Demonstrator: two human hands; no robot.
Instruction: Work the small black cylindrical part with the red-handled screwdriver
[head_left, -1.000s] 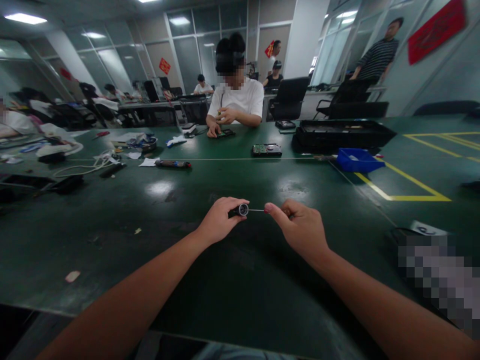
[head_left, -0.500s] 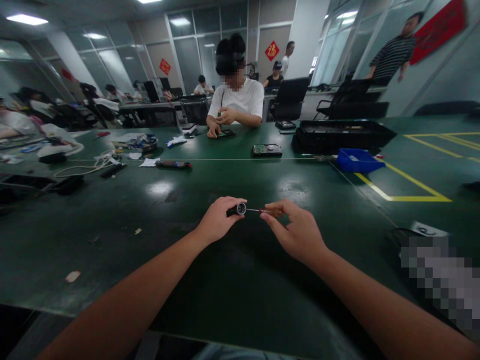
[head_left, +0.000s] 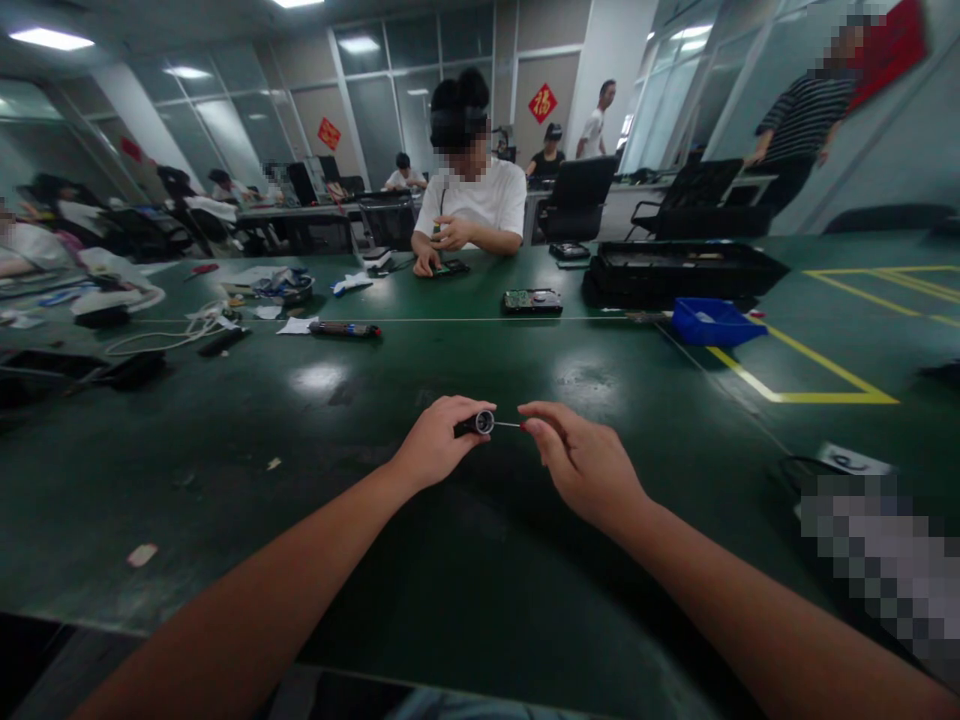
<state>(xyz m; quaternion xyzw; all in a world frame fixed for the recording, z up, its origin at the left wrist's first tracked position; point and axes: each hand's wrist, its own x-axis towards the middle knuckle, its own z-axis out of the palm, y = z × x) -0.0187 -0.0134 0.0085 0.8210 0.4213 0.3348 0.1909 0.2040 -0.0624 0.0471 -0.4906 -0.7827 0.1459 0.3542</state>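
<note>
Between thumb and fingers, my left hand grips a black cylinder with a silver-rimmed open end, which looks like a flashlight body. The rim faces me and slightly right. My right hand is closed around the handle of a small screwdriver; its fingers cover most of that handle. The thin metal shaft points left, its tip at the cylinder's rim. Whether the tip reaches inside the rim I cannot tell. Both hands are above the green table.
Farther back lie a pen-like tool, a circuit-board device, a blue bin and a long black tray. Across the table a person in a white shirt handles a small device. A blurred-out object is at right.
My right hand has turned around the screwdriver, so its amber handle is now covered by the fingers. The cylinder has barely shifted. Two people in the background have moved to the right.
</note>
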